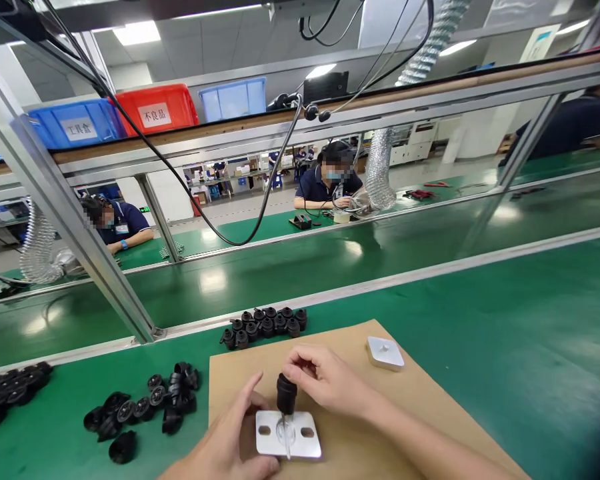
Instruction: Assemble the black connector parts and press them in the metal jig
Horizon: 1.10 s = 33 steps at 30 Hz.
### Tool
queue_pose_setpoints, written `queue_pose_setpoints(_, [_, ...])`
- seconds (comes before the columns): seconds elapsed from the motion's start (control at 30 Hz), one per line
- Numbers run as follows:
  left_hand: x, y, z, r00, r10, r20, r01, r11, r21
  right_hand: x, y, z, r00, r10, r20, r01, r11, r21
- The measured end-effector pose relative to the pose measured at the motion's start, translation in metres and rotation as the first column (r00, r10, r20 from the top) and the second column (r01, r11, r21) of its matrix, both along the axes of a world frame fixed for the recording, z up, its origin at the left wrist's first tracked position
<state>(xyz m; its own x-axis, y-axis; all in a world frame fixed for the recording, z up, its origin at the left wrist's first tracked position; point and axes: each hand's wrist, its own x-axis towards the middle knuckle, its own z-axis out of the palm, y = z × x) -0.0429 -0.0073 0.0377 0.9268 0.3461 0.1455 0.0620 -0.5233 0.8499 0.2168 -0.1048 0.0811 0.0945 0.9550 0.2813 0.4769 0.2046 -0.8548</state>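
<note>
A white plate [266,437] with two oval slots and a clear round piece in its middle lies on the brown board. Over its centre stands a black cylindrical part [287,396], nearly upright. My left hand [230,433] holds the plate by its left side, thumb at the front edge and fingers behind. The fingers of my right hand [325,381] are pinched together at the top of the black part. Whether a smaller piece sits between those fingertips is hidden.
The brown board [410,427] lies on a green bench. A white block [385,352] rests near its back right corner. Black nozzle-like parts [265,325] stand behind it; black caps [143,407] lie left. A metal post [75,207] rises at left. Co-workers sit across.
</note>
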Motion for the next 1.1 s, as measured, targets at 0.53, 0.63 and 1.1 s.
queue_pose_setpoints(0.53, [0.003,-0.006,0.016,0.996,0.085,0.024,-0.081,0.984,-0.158,-0.012,-0.012,0.002,0.972,0.042,0.230,-0.082,0.982,0.168])
queue_pose_setpoints(0.63, [0.003,-0.006,0.017,0.995,0.099,0.018,-0.094,0.981,-0.170,-0.015,-0.013,0.003,0.979,0.060,0.192,-0.091,0.984,0.155])
queue_pose_setpoints(1.1, [0.007,-0.006,0.021,0.983,0.175,-0.047,-0.181,0.962,-0.206,-0.001,-0.014,0.006,0.963,0.170,0.207,-0.185,0.981,0.055])
